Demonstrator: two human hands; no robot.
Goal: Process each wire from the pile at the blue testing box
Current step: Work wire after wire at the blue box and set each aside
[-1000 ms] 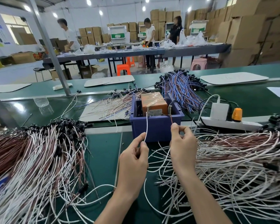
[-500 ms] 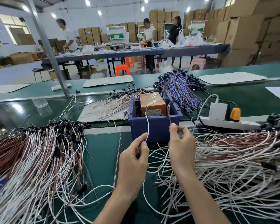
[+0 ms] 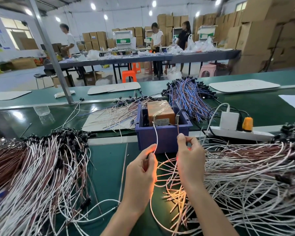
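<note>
The blue testing box (image 3: 162, 138) stands on the green bench with an orange block and two metal contact posts inside. My left hand (image 3: 141, 176) pinches a white wire end (image 3: 156, 138) that curves up to the left post. My right hand (image 3: 190, 159) pinches a thin brown wire end (image 3: 178, 128) held at the right post. A red-orange glow lights my fingers and the wires below my hands. A pile of white and brown wires (image 3: 245, 176) lies on the right, another pile (image 3: 32, 176) on the left.
A white power strip (image 3: 237, 133) with a white charger and an orange plug lies right of the box. Blue and brown wires (image 3: 189, 97) heap behind the box, loose wires on a white sheet (image 3: 109, 116) to its left. People work at a far table.
A red-orange glow has appeared at my fingers and on the wires beneath them. Both hands have stayed at the box with the same wire ends.
</note>
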